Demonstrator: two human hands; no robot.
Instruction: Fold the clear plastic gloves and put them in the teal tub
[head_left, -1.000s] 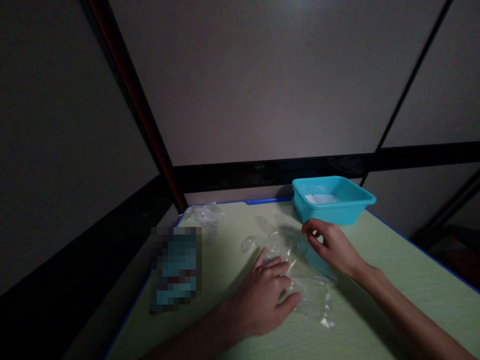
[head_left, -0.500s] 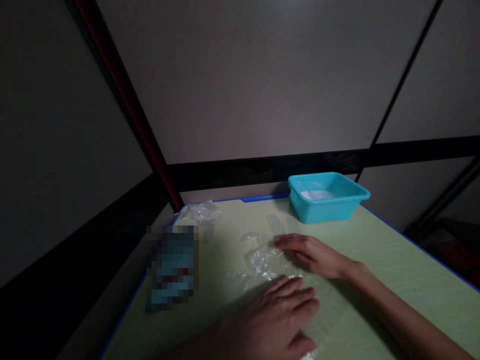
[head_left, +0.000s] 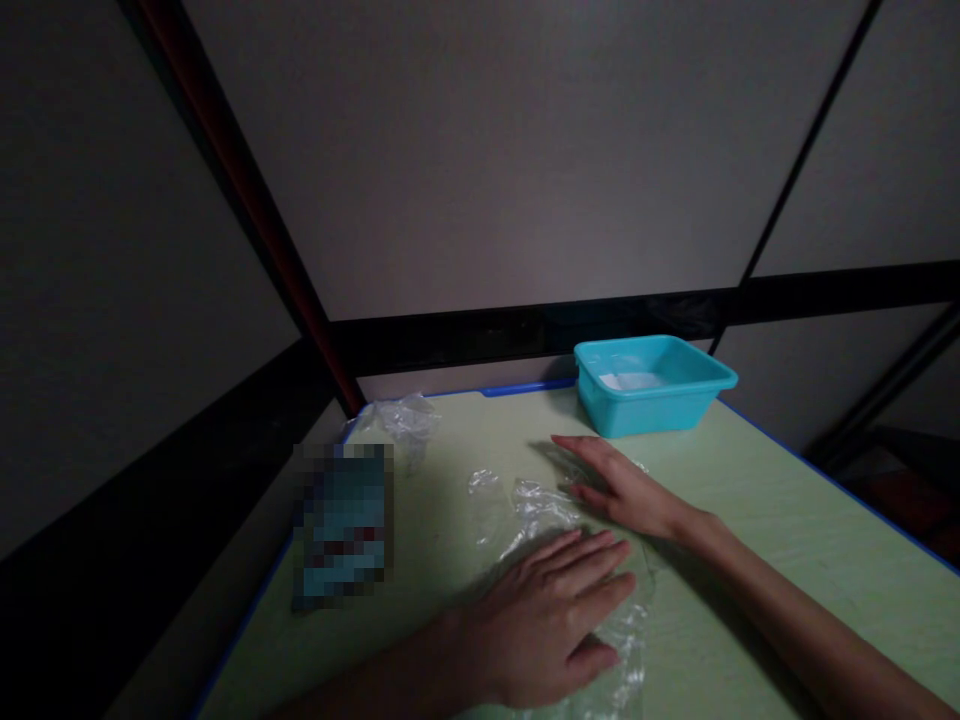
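Note:
A thin, clear plastic sheet (head_left: 538, 503), which looks like a disposable glove, lies wrinkled on the table. My left hand (head_left: 559, 615) rests palm down over its near part, fingers stretched out and slightly apart. Just beyond it, my right hand (head_left: 626, 490) is over the far right part of the plastic, with its fingers extended and thumb apart. Both hands cover much of the plastic, so its full outline is hidden. Neither hand grips anything visible.
A turquoise plastic basin (head_left: 652, 400) with something white inside stands at the back right. Crumpled clear plastic (head_left: 405, 415) lies at the back left corner. A blurred bluish packet (head_left: 345, 530) sits along the left edge of the pale green table (head_left: 757, 550). Wall panels (head_left: 525, 180) rise behind.
My right hand has moved slightly farther away, and its fingers have spread. The plastic beneath my hands has shifted and changed its folds. My left hand stays nearly in place.

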